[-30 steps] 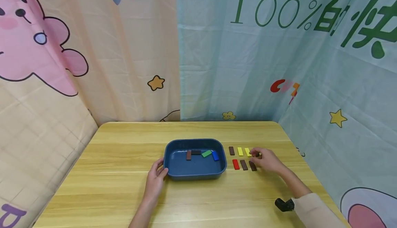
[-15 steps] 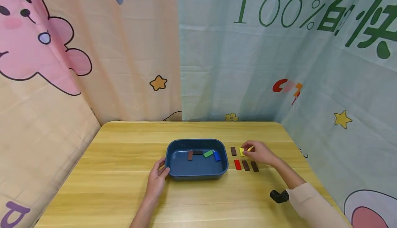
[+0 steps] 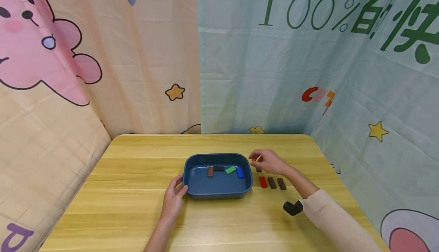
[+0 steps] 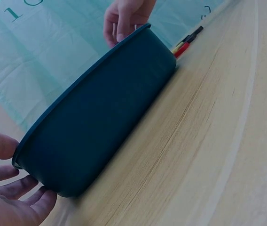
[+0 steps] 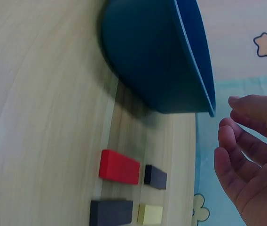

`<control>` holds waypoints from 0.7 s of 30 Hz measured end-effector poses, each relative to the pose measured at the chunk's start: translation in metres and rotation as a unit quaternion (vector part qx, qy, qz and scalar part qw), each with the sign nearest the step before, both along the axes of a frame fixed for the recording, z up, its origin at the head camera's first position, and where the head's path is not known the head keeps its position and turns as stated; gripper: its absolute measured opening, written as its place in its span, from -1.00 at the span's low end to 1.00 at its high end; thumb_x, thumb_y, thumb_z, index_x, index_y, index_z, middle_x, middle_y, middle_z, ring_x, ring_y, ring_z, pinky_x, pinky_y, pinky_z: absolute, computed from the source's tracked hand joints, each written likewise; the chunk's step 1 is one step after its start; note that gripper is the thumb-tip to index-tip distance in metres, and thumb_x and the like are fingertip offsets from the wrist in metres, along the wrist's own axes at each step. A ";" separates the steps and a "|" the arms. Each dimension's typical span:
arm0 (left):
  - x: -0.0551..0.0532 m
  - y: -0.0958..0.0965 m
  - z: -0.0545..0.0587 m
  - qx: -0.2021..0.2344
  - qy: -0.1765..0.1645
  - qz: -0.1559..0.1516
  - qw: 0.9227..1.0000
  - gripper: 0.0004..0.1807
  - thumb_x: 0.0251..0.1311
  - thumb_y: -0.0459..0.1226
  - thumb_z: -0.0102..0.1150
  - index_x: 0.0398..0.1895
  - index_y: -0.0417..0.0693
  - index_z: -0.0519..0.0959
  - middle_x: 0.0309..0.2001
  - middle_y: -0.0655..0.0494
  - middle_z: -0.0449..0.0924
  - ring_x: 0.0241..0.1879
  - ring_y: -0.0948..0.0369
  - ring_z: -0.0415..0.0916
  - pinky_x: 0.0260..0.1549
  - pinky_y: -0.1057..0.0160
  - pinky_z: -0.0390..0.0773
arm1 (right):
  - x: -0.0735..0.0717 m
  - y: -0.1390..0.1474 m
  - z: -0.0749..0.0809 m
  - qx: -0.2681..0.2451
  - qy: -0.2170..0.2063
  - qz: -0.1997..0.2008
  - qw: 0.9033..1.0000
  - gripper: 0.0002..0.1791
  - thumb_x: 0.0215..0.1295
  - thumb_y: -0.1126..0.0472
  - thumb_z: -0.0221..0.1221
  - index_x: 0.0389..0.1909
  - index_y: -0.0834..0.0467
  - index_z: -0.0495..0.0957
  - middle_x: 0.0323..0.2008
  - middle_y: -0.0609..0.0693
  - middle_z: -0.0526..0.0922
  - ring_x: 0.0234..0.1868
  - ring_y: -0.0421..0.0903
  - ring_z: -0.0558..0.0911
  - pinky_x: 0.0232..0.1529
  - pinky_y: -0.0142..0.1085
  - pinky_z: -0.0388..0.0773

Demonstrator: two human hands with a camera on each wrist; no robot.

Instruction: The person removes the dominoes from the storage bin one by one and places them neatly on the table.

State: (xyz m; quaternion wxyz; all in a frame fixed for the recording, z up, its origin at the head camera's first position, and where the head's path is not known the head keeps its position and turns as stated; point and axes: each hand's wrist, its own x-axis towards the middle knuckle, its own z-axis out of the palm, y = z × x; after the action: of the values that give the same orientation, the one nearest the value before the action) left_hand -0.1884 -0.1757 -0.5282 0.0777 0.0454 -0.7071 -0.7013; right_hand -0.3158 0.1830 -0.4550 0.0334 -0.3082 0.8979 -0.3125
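My left hand [image 3: 173, 196] holds the left end of a dark blue rectangular tray [image 3: 219, 196], thumb at the rim and fingers against the outer wall. Inside the tray lie a brown block [image 3: 210, 172], a black block [image 3: 218, 168], a green block [image 3: 230, 170] and a blue block [image 3: 239, 172]. My right hand [image 3: 270, 161] hovers just beyond the tray's right rim with bent fingers; whether a block is between them is hidden. Below it, a yellow block [image 5: 150, 214] and a dark brown block [image 5: 155, 177] lie on the table.
Right of the tray lie a red block [image 3: 263, 182] and two dark brown blocks [image 3: 272, 182]. A black device [image 3: 293, 208] sits at the right sleeve [image 3: 329, 214]. Printed curtains [image 3: 236, 69] stand behind the wooden table [image 3: 137, 160].
The right hand has moved left from the yellow blocks to the tray's right rim. Half a second ago yellow showed between its fingers. The left hand keeps its hold on the tray.
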 end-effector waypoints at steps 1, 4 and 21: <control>0.000 0.000 0.000 0.001 -0.001 0.000 1.000 -0.48 0.53 -0.46 -0.04 0.50 -0.38 0.25 0.41 -0.36 0.27 0.36 -0.27 0.33 0.28 0.12 0.47 | -0.001 -0.003 0.001 0.002 0.002 0.005 1.000 -0.79 0.44 0.27 0.28 -0.02 0.30 0.65 -0.27 -0.07 0.66 -0.35 -0.10 0.67 -0.34 -0.29 0.66; 0.000 0.000 0.000 0.000 -0.001 0.000 1.000 -0.48 0.53 -0.46 -0.04 0.50 -0.38 0.24 0.41 -0.36 0.27 0.36 -0.27 0.32 0.28 0.10 0.47 | -0.003 -0.011 0.002 0.004 -0.006 0.014 1.000 -0.78 0.45 0.26 0.28 -0.01 0.30 0.65 -0.26 -0.07 0.66 -0.34 -0.12 0.67 -0.32 -0.30 0.66; 0.000 -0.001 -0.001 0.000 0.001 -0.004 1.000 -0.48 0.53 -0.46 -0.05 0.51 -0.37 0.24 0.42 -0.36 0.27 0.36 -0.28 0.33 0.27 0.10 0.47 | -0.010 -0.057 0.000 0.025 0.012 0.051 0.998 -0.78 0.43 0.28 0.29 0.00 0.29 0.67 -0.29 -0.13 0.66 -0.36 -0.23 0.60 -0.27 -0.33 0.62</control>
State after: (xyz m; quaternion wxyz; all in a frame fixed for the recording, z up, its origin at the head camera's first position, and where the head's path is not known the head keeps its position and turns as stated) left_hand -0.1888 -0.1771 -0.5290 0.0759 0.0423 -0.7070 -0.7019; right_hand -0.3262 0.1257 -0.4547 0.0459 -0.3562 0.8891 -0.2839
